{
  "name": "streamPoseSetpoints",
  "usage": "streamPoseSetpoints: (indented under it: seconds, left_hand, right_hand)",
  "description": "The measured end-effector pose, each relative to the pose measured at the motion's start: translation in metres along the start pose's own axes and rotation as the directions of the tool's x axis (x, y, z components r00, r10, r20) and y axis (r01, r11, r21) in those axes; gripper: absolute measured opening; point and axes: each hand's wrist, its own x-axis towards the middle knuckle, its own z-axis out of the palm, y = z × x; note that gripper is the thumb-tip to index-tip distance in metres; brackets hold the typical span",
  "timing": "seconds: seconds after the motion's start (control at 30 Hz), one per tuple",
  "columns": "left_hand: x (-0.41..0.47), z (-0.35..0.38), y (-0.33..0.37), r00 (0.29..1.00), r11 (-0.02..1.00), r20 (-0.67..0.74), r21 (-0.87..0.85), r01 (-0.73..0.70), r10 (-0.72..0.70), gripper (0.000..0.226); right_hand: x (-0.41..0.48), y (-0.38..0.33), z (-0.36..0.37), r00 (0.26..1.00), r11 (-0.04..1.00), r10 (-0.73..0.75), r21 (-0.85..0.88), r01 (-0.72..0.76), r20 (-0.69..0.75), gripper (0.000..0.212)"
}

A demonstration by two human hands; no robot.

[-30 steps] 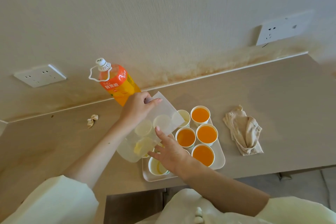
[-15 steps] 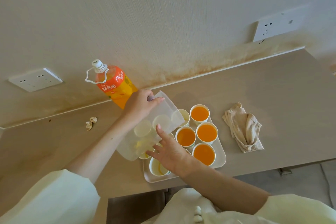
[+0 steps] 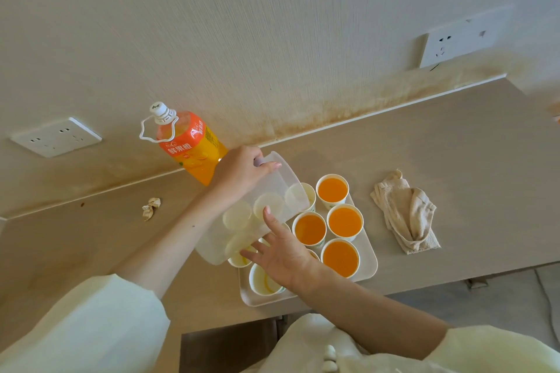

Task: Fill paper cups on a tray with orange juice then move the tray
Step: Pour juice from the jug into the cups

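Progress stands at roughly half: four paper cups (image 3: 341, 257) on the right part of the tray (image 3: 372, 269) are filled close to the brim with orange juice, while those on the left part look empty or nearly so, the front cup (image 3: 263, 281) holding only a thin pool at its bottom. The tray rests on the counter (image 3: 424, 136) near its front edge and has not yet been carried anywhere. Above the unfilled cups a clear jug (image 3: 272, 191) is tilted, its mouth towards the back row; cup rims show through it, so it seems to hold little or no juice, and a refill from the capped bottle (image 3: 191, 145) standing behind it may be needed. The left hand (image 3: 239, 172) is curled round the jug's handle, thumb laid along the top. The right hand (image 3: 281, 254) is spread wide, its straight fingers touching the jug's lower side as if steadying it, gripping nothing
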Motion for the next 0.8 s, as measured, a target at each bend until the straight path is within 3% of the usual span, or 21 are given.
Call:
streamPoseSetpoints:
  seconds: [0.37, 0.8]
  left_hand:
    - [0.009, 0.002, 0.029, 0.995, 0.981, 0.043, 0.174, -0.091, 0.084, 0.046]
    - [0.017, 0.006, 0.036, 0.992, 0.971, 0.055, 0.206, -0.125, 0.116, 0.047]
  right_hand:
    - [-0.003, -0.008, 0.004, 0.999, 0.993, -0.025, 0.112, 0.028, -0.028, 0.056]
    - [-0.001, -0.011, 0.003, 0.999, 0.988, -0.040, 0.146, 0.042, -0.014, 0.056]
